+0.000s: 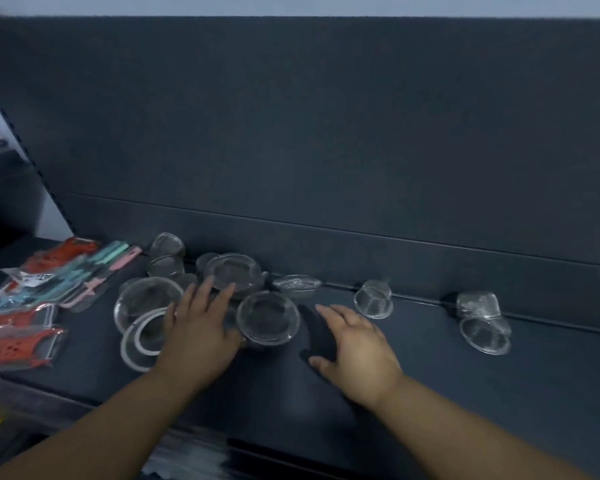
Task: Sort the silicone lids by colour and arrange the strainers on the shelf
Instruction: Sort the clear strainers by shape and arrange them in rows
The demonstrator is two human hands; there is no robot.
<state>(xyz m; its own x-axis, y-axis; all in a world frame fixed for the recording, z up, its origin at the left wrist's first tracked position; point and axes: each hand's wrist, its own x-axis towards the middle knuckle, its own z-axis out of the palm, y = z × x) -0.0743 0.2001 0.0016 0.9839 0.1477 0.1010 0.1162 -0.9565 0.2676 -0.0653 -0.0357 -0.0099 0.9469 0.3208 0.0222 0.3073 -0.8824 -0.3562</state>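
Note:
Several round metal mesh strainers lie in a cluster on the dark shelf [413,368]. My left hand [201,327] rests flat with fingers spread over the middle of that cluster, its thumb against a wide strainer [268,317]. Another wide strainer [232,271] lies beyond its fingertips, and one [146,299] sits to its left above a white-rimmed strainer [137,344]. My right hand [355,344] hovers open over bare shelf, right of the cluster, holding nothing. A small cup strainer [373,299] stands beyond it. Two stacked strainers [482,320] lie far right.
Packets of red, teal and pink silicone pieces [45,289] are piled at the shelf's left end. A dark back panel [326,133] rises behind the shelf. A lower shelf with pale packets [187,459] shows below the front edge.

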